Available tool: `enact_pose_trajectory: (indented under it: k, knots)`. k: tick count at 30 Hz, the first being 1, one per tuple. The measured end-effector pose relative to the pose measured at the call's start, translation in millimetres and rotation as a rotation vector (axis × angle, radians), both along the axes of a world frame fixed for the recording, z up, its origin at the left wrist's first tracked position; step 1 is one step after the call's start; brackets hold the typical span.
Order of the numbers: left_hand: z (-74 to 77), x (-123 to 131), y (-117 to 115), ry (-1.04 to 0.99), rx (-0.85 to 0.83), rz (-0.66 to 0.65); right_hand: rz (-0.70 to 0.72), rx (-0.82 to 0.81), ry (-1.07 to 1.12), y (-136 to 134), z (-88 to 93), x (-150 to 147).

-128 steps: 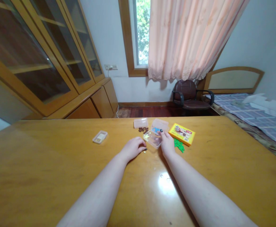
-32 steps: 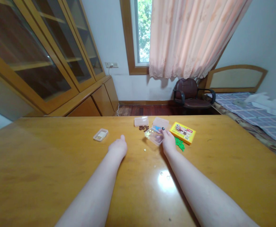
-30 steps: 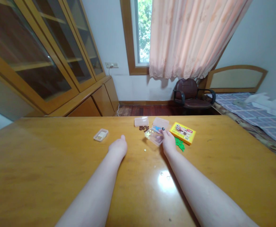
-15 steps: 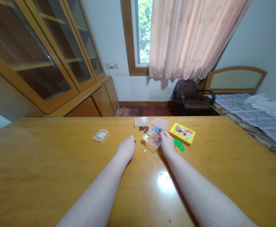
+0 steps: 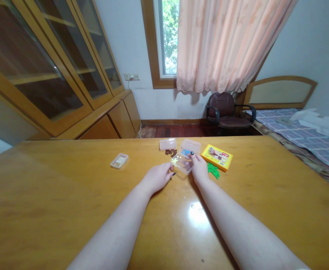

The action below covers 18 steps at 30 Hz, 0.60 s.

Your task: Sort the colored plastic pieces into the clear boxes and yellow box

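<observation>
My right hand (image 5: 198,167) grips a small clear plastic box (image 5: 181,163) and holds it tilted just above the wooden table (image 5: 68,195). My left hand (image 5: 159,175) lies on the table just left of the box, fingers curled down onto a tiny yellowish piece (image 5: 171,176); whether it pinches the piece is not visible. Green pieces (image 5: 213,170) lie to the right of my right hand. Small brown pieces (image 5: 170,152) and blue pieces (image 5: 186,152) lie just behind the box.
A yellow printed box (image 5: 216,157) lies at the right. Two more clear boxes (image 5: 167,144) (image 5: 190,146) sit at the back, another clear box (image 5: 119,161) to the left. Beyond the table stand a chair (image 5: 223,112), a bed (image 5: 302,138) and glass-door cabinets (image 5: 49,71).
My left hand has moved right from near the left clear box to the tiny piece beside the held box. My right hand has kept its hold on the clear box.
</observation>
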<state>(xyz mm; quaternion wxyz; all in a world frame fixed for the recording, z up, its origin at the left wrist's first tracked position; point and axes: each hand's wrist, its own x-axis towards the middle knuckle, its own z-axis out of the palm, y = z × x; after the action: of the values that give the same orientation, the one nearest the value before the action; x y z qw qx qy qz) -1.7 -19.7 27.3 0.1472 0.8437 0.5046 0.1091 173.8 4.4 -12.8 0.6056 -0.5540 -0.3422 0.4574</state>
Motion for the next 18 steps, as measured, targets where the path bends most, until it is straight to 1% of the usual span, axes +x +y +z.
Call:
enact_pose_trajectory:
  k: [4,9,11,13,16,18]
  knots:
    - [-2.5,0.8,-0.4,0.071,-0.104,-0.024,-0.004,0.002,-0.010,-0.3,1.1,-0.6]
    - [-8.8,2.4,0.5,0.082,-0.110,-0.018,0.006,-0.003,-0.026,0.2,-0.3,-1.1]
    - [-8.2,1.8,1.6,0.015,-0.059,-0.025,0.012,0.004,-0.021,0.3,-0.8,-1.1]
    - [-5.7,0.4,2.9,-0.097,0.044,-0.020,0.030,0.009,-0.045,-0.4,-0.5,-1.9]
    - [-2.4,-2.3,4.7,-0.256,0.219,0.049,0.089,0.041,-0.155,-3.2,0.9,-4.7]
    - [-3.3,-4.0,5.9,-0.313,0.293,0.075,0.142,0.080,-0.187,-5.0,1.2,-7.0]
